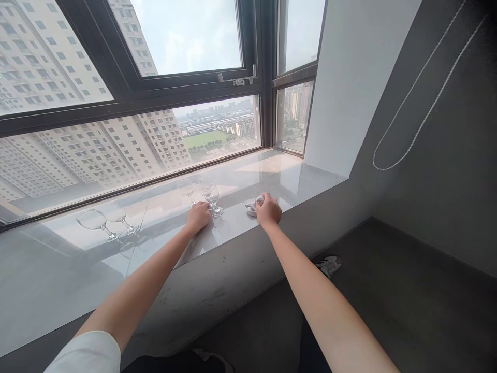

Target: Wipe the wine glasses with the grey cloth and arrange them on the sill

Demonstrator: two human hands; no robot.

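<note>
Cloth: a small white cloth [253, 206] lies bunched on the stone windowsill [272, 178], under and just left of my right fingertips; only its left edge shows past my knuckles.
Right hand: my right hand [267, 210] is curled over the cloth, fingers clenched on it and pressing it to the sill.
Nearest glass: a clear stemmed wine glass [213, 197] stands upright just ahead of my left fingers, its foot between my two hands and closer to the left one.
Left hand: my left hand [198, 216] rests palm down on the sill, fingers bent, fingertips at or against the foot of that glass; I cannot tell whether they grip it or only touch it.
Second glass: another upright glass [187, 189] stands just beyond my left fingertips, a little left of the nearest glass and close to the pane.
Far glasses: two more glasses [104, 221] sit well to the left of my left fingers, side by side and tilted in this wide view; whether they touch is unclear.
Window: the dark-framed window [256, 77] rises beyond all fingertips, with a latch [243, 80] high above my hands.
Cord: a looped white cord [411, 134] hangs on the grey wall well right of my right fingers.
Shoe: one sneaker [329, 265] shows on the dark floor below and right of my right forearm.
</note>
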